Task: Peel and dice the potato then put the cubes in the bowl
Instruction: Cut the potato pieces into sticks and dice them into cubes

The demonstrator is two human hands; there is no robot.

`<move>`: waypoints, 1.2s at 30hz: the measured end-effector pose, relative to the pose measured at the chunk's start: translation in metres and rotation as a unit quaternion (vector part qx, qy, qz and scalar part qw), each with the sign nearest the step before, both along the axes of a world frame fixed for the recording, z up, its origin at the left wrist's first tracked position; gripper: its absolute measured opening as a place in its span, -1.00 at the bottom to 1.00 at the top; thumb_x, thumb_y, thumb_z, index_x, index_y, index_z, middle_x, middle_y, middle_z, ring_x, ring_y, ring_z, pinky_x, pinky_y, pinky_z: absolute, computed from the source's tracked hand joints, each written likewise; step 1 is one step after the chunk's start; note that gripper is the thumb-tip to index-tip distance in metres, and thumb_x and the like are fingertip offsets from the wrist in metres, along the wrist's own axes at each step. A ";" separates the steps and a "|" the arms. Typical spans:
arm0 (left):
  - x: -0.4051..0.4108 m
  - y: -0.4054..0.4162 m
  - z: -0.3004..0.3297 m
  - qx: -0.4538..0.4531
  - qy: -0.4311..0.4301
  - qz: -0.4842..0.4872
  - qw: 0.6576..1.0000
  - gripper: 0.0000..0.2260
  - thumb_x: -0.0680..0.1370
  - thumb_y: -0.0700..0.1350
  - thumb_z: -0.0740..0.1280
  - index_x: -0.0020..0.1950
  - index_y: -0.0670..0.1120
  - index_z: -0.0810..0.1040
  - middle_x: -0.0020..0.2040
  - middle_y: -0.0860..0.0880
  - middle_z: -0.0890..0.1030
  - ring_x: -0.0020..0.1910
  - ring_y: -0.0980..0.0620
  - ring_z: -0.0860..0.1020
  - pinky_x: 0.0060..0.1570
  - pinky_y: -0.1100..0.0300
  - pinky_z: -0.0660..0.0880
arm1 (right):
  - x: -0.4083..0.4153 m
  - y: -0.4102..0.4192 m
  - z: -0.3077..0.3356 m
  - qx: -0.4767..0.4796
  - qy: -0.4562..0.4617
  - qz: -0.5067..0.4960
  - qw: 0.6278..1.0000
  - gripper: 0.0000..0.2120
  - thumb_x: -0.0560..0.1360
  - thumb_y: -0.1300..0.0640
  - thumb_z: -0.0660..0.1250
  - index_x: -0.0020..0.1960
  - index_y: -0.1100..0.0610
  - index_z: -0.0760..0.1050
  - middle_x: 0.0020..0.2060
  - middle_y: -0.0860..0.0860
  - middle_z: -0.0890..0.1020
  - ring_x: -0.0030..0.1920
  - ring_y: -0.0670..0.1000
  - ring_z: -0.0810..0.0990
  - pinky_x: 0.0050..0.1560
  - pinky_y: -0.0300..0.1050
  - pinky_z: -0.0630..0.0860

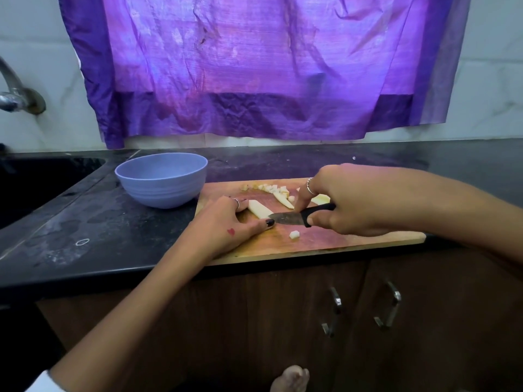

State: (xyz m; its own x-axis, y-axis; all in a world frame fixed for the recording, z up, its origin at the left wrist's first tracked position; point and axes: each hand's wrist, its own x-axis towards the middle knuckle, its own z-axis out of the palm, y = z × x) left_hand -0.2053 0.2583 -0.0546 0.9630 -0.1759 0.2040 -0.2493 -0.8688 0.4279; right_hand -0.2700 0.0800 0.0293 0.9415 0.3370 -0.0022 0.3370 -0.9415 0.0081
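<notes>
Left hand (235,226): pinches the potato strip (259,209) flat against the cutting board (339,239), near its left edge.
Right hand (343,203): grasps the black-handled knife (300,217); blade tip at the strip's near end.
Cubes (273,188): heaped at the board's far edge; one loose cube (294,234) toward the near edge.
Bowl (161,179): on the counter (85,230), just beside the board's far-left corner.

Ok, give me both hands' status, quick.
Left hand: fingers pinch the pale peeled potato strip on the wooden cutting board.
Right hand: grips the black-handled knife.
</notes>
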 end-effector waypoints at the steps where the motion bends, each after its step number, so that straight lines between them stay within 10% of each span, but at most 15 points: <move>1: 0.001 0.000 0.000 -0.002 0.003 -0.003 1.000 -0.40 0.47 0.25 0.31 0.42 -0.04 0.42 0.29 -0.01 0.56 0.16 0.07 0.51 0.13 0.18 0.43 | -0.001 0.000 -0.001 -0.005 -0.002 -0.003 1.000 -0.77 0.55 0.03 0.28 0.19 -0.15 0.51 0.03 -0.03 0.58 -0.04 0.04 0.56 0.03 -0.03 0.51; 10: 0.000 -0.001 0.000 -0.007 0.011 0.000 1.000 -0.46 0.47 0.25 0.33 0.34 -0.03 0.50 0.17 -0.05 0.61 0.08 0.03 0.55 0.12 0.07 0.50 | -0.008 -0.008 0.002 0.027 0.042 -0.026 0.998 -0.85 0.54 -0.04 0.29 0.09 -0.22 0.50 -0.11 0.04 0.65 -0.26 0.08 0.64 -0.11 0.08 0.62; 13: 0.004 0.001 -0.003 -0.014 0.006 0.001 1.000 -0.46 0.45 0.27 0.33 0.33 0.00 0.48 0.02 0.01 0.57 -0.02 0.04 0.51 -0.01 0.09 0.50 | -0.009 -0.013 -0.004 0.038 0.019 -0.016 0.999 -0.81 0.54 -0.04 0.30 0.14 -0.23 0.51 0.11 -0.07 0.56 -0.06 0.02 0.57 0.05 -0.06 0.52; 22: 0.008 0.002 -0.006 -0.053 0.015 0.007 0.998 -0.27 0.37 0.28 0.41 0.46 0.03 0.32 0.29 -0.01 0.44 0.21 0.03 0.48 0.25 0.02 0.45 | 0.000 -0.016 -0.061 -0.038 -0.152 0.024 0.987 -0.75 0.61 -0.05 0.14 0.28 -0.17 0.35 -0.25 -0.05 0.39 -0.10 0.08 0.53 -0.18 -0.04 0.48; 30: 0.009 0.004 -0.009 -0.056 -0.026 0.037 0.997 -0.18 0.25 0.38 0.43 0.38 -0.03 0.39 0.30 -0.03 0.38 0.25 0.01 0.44 0.24 -0.03 0.46 | 0.026 -0.017 -0.055 -0.010 -0.165 -0.023 0.986 -0.68 0.61 -0.14 0.09 0.35 -0.26 0.34 0.07 -0.01 0.59 0.01 0.08 0.58 -0.24 -0.10 0.39; 36: 0.004 0.006 -0.006 -0.050 -0.054 0.030 0.997 -0.59 0.40 0.22 0.42 0.07 -0.04 0.60 -0.06 0.05 0.51 -0.10 0.12 0.48 -0.13 0.25 0.46 | 0.027 -0.036 -0.050 0.110 -0.109 -0.061 0.986 -0.68 0.58 -0.06 0.22 0.30 -0.33 0.39 0.09 -0.01 0.57 0.03 0.10 0.56 -0.09 -0.05 0.40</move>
